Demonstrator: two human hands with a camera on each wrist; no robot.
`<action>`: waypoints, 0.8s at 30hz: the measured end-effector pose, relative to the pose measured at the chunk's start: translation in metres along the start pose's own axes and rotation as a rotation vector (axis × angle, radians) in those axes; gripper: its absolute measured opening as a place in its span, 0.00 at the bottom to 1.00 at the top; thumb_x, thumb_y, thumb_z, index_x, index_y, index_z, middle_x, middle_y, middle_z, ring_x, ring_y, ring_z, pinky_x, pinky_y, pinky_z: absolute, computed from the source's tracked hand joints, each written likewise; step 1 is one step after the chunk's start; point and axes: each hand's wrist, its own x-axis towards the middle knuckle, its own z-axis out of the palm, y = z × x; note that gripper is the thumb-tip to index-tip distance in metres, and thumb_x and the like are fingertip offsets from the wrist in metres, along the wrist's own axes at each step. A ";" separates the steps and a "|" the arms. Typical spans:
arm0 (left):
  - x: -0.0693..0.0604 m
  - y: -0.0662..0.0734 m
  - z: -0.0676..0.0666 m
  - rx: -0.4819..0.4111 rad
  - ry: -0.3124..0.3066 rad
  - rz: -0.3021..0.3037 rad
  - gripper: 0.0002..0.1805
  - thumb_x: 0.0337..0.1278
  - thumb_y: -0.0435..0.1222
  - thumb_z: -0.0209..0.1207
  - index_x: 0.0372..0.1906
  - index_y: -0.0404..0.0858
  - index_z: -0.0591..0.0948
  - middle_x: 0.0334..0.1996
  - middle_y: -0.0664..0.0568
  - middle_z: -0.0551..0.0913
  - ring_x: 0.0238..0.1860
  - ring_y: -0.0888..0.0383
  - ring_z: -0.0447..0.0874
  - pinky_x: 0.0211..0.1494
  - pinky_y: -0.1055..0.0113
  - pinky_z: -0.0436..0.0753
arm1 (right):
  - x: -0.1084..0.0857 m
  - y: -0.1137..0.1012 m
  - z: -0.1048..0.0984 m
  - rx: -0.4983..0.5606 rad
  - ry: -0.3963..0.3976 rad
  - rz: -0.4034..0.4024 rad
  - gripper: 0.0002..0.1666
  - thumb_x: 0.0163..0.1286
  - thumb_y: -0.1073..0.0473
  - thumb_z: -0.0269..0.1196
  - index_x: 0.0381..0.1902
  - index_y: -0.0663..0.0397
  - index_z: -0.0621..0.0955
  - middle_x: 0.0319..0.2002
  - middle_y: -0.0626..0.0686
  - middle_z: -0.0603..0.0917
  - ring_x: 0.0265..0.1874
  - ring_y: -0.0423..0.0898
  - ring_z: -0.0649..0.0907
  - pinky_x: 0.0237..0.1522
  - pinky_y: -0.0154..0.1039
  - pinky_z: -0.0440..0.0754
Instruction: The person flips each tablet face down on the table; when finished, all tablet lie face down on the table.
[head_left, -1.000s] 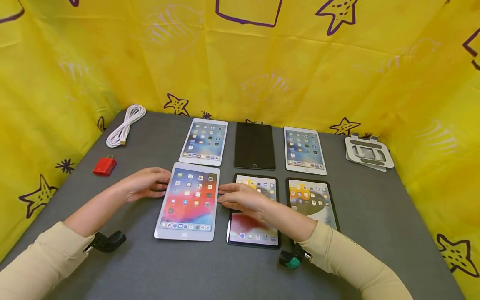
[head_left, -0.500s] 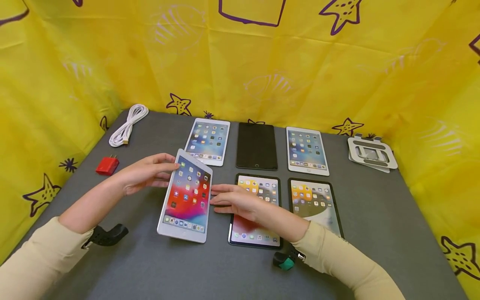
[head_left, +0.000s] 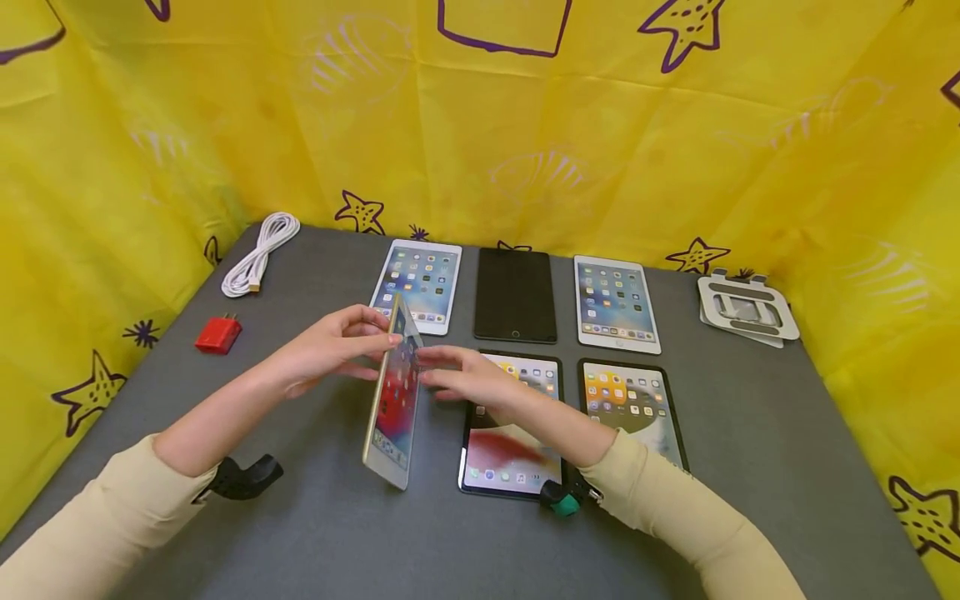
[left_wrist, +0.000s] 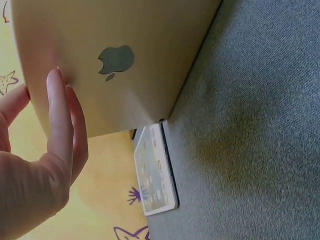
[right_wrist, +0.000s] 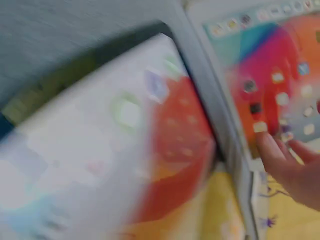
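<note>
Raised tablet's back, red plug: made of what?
Tablet back: likely metal, smooth satin, gold-looking, from its soft sheen beside the darker, shinier logo. Red plug: probably hard plastic, from uniform colour and boxy shape; finish too small to tell.

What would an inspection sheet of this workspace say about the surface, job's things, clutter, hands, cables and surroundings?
Surface: gray tabletop, visible across the front.
Job's things: tilted tablet between the hands, screen lit; dark-screened tablet lying flat between two white-framed tablets; two dark-framed tablets in front, flat.
Clutter: red plug, left; apparent folded stand, back right.
Hands: left hand pinches the tilted tablet; right hand beside it, contact unclear.
Cables: white cable, bundled, back left.
Surroundings: yellow cloth with purple drawings.
</note>
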 end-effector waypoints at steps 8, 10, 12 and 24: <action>0.005 -0.002 0.010 0.068 0.043 -0.006 0.30 0.62 0.48 0.63 0.56 0.30 0.68 0.45 0.42 0.77 0.43 0.52 0.81 0.50 0.53 0.83 | 0.019 -0.026 -0.008 -0.151 0.204 -0.235 0.30 0.71 0.48 0.60 0.69 0.47 0.72 0.65 0.51 0.74 0.58 0.46 0.78 0.58 0.46 0.77; 0.007 -0.002 0.012 0.093 0.052 -0.004 0.29 0.62 0.49 0.62 0.54 0.31 0.70 0.44 0.43 0.78 0.43 0.52 0.82 0.51 0.53 0.82 | 0.024 -0.029 -0.009 -0.166 0.205 -0.245 0.30 0.72 0.46 0.60 0.69 0.44 0.71 0.67 0.50 0.72 0.60 0.45 0.77 0.58 0.45 0.76; 0.007 -0.002 0.014 0.112 0.059 0.005 0.27 0.62 0.49 0.62 0.53 0.31 0.71 0.42 0.44 0.79 0.42 0.52 0.82 0.52 0.53 0.82 | 0.027 -0.031 -0.009 -0.177 0.201 -0.229 0.31 0.71 0.44 0.59 0.69 0.41 0.71 0.67 0.47 0.72 0.61 0.44 0.76 0.59 0.44 0.76; 0.004 -0.015 0.022 0.239 0.147 0.304 0.20 0.60 0.43 0.65 0.49 0.35 0.76 0.44 0.47 0.80 0.46 0.53 0.80 0.50 0.60 0.82 | 0.031 -0.032 -0.011 -0.118 0.157 -0.185 0.32 0.69 0.45 0.62 0.68 0.45 0.72 0.64 0.46 0.74 0.61 0.46 0.75 0.58 0.48 0.76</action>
